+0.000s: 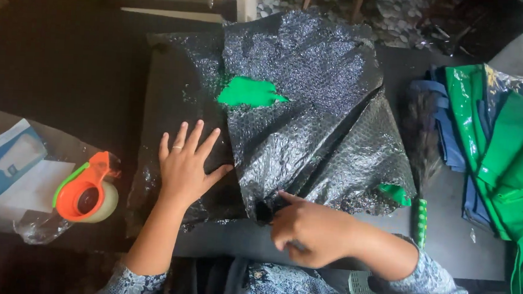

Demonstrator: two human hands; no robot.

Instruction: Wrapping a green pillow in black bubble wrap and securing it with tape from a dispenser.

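While pinching the near corner of the black bubble wrap (300,107), right hand (308,231) curled narrow; unclear whether anything else sits under the fingers. Left hand (185,163) spread wide, flat on the dark parcel (174,93) mid-desk. Risks: folds springing open if either hand lifts; green item (249,93) already poking through further back. Tape dispenser (86,191) left of the parcel, needing a freed hand. Green bags (503,150) crowding the right edge.
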